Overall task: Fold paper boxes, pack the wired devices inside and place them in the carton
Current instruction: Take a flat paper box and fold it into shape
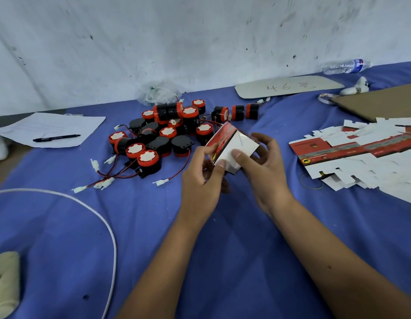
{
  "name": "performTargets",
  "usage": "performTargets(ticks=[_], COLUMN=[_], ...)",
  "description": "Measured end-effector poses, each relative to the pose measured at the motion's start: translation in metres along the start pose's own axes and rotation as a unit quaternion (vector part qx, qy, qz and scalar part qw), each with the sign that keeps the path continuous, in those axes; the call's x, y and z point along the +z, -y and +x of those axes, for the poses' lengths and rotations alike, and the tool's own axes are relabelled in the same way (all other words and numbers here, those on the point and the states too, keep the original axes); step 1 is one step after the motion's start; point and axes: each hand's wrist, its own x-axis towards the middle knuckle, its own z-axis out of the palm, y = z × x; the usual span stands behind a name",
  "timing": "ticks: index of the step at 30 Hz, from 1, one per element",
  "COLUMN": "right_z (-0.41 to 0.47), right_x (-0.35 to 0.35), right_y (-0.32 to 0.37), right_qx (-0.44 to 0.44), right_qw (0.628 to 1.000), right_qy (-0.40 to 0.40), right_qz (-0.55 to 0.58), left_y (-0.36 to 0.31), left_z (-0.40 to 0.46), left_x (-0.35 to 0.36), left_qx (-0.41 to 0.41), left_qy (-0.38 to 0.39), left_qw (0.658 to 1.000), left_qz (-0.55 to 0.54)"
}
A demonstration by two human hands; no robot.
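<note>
**Box end being folded shut**

Head view: left hand (201,178) and right hand (261,165) both grip one paper box (231,148) mid-tabletop, thumbs pressing its white flap. Next, likely tuck the flap, then take a device from the pile (163,134). Carton (382,102) cut off at right edge; box's far end hidden.

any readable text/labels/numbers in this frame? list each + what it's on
"46" plus a third mark I can't make out: handwritten on the grey card by the wall.
Flat box blanks: printed lines and a round logo, too small to read.
Paper box held by the left hand and right hand: print blurred.
Water bottle label: unreadable.
Paper sheet, pen: writing illegible.
</note>
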Motion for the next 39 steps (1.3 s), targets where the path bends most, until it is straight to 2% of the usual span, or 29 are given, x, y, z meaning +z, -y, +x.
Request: performTargets(ticks=[3,4,6,10,13,16,21,24,28,31,36,38,39], right_z=[0.003,0.003,0.002,-0.004,-0.004,-0.003,-0.006,-0.007,-0.003,-0.002,-0.003,-0.003,-0.003], right_x=[-0.004,-0.005,-0.005,0.001,0.001,0.000,0.002,0.003,-0.002,-0.004,-0.001,-0.001,-0.001], right_y=[0.001,0.002,0.003,-0.001,-0.001,0.001,0.001,0.001,0.003,0.006,0.008,0.011,0.013], right_qx=[0.012,0.010,0.006,0.000,-0.012,-0.019,-0.026,-0.034,0.000,0.052,0.058,0.044,0.009], right_qw=[0.999,0.999,0.996,0.986,0.983,0.984,0.983,0.981,0.984,0.976,0.964,0.963,0.963], right_qy=[0.025,0.036,0.070,0.138,0.140,0.132,0.130,0.132,0.159,0.210,0.257,0.263,0.258], right_qz=[-0.028,-0.038,-0.056,-0.091,-0.117,-0.120,-0.126,-0.137,-0.082,-0.031,-0.025,-0.034,-0.080], left_y=[0.002,0.003,0.003,0.000,-0.003,0.000,-0.002,0.001,0.003,0.004,0.007,0.011,0.013], left_z=[0.001,0.002,0.005,0.003,-0.001,-0.002,0.000,-0.001,0.000,0.003,0.006,0.006,0.007], left_x=[-0.005,-0.008,-0.016,-0.015,-0.009,-0.008,-0.008,-0.005,-0.003,-0.006,-0.009,-0.009,-0.011], left_qx=[0.057,0.052,0.005,-0.056,-0.063,-0.036,-0.023,-0.003,0.017,-0.015,-0.050,-0.047,-0.035], left_qy=[-0.015,-0.017,0.007,0.108,0.121,0.104,0.086,0.078,0.062,0.049,0.009,-0.017,-0.042], left_qw=[0.991,0.989,0.994,0.992,0.989,0.994,0.995,0.997,0.997,0.996,0.995,0.998,0.998], left_qz=[0.120,0.140,0.109,-0.040,-0.057,-0.024,-0.049,-0.026,-0.034,-0.069,-0.080,-0.030,0.013])
